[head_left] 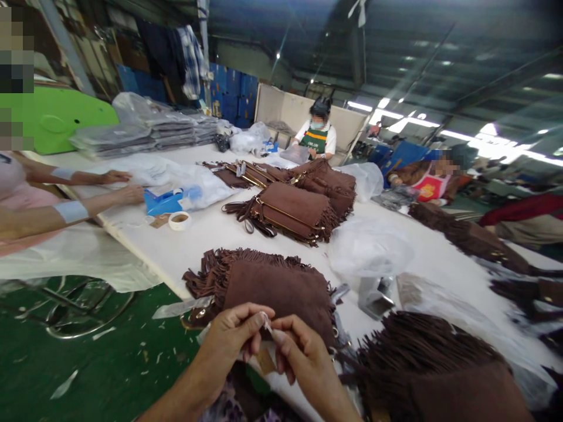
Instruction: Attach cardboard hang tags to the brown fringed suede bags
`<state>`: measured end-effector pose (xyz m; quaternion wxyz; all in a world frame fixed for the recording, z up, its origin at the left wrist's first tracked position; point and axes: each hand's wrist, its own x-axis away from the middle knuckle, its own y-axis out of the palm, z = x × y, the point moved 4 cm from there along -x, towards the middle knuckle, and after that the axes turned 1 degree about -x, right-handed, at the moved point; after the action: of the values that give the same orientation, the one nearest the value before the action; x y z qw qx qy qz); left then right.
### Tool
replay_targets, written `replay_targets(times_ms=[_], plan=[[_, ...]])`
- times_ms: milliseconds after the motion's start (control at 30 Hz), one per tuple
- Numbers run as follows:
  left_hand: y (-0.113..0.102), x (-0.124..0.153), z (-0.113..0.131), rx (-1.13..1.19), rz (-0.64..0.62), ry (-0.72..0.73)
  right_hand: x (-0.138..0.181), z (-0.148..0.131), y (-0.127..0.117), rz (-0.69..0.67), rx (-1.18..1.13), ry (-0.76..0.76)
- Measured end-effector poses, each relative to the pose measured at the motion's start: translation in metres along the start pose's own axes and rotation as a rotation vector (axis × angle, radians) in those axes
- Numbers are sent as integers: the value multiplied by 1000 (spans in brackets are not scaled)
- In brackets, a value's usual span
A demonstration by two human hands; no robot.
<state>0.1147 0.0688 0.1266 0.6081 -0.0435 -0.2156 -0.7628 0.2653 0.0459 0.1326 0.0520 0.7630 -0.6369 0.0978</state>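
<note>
small pale tag (265, 321), pinched btw both thumbs, above brown fringed suede bag (277, 290), flat on table edge

Bright overhead strip lights glare top right; edges stretch and blur.

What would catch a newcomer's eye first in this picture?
Probably the brown fringed bags lying in piles along the white table, the nearest just beyond the hands. At the bottom centre, the left hand and right hand pinch a small pale item between their fingertips. At far left, a co-worker's arms reach onto the table.
</note>
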Motion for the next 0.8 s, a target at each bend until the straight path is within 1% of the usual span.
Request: replay_targets(times_ms=[67,133,233,367,500,667,733,800], plan=[[6,1,-6,154,-3,-29,6,0,-2,62,77,-28],[12,2,-11,235,-12,-48,11,-1,-2,123,180,-68],[16,3,-13,172,11,-37,14,-3,0,152,303,-120],[16,5,-10,42,46,18,10,-5,1,134,310,-149],[19,9,-10,66,38,9,7,0,-1,149,317,-165],[20,7,-14,142,-14,-15,6,5,-4,128,376,-169],[19,6,-17,146,9,7,7,6,-3,100,484,-256],[16,7,-21,107,58,40,8,4,-2,126,680,-425]])
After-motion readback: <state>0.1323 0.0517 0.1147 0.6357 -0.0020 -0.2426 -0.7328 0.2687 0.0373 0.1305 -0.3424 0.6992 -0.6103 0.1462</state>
